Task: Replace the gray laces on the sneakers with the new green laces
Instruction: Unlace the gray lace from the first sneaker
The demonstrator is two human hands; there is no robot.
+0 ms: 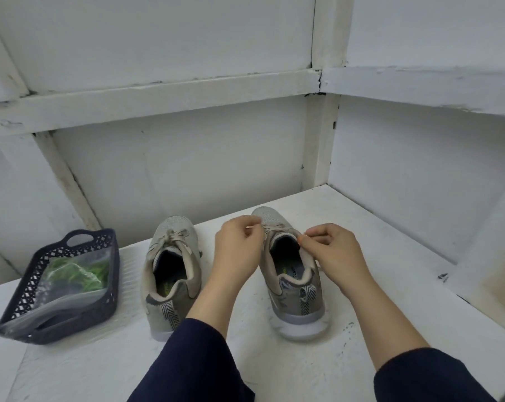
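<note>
Two gray sneakers stand on the white table, heels toward me. The left sneaker (170, 274) has its gray lace tied in a bow (174, 235). Over the right sneaker (292, 288) both my hands work at its gray lace (274, 227). My left hand (239, 245) pinches a lace end at the shoe's left side. My right hand (332, 250) pinches the other end at the right side of the shoe's opening. The green laces (80, 274) lie in a clear plastic bag inside a dark basket at the left.
The dark blue perforated basket (22, 294) sits near the table's left edge. White walls with wooden battens close in the table at the back and right. The table (274, 372) shows bare white surface in front of the shoes.
</note>
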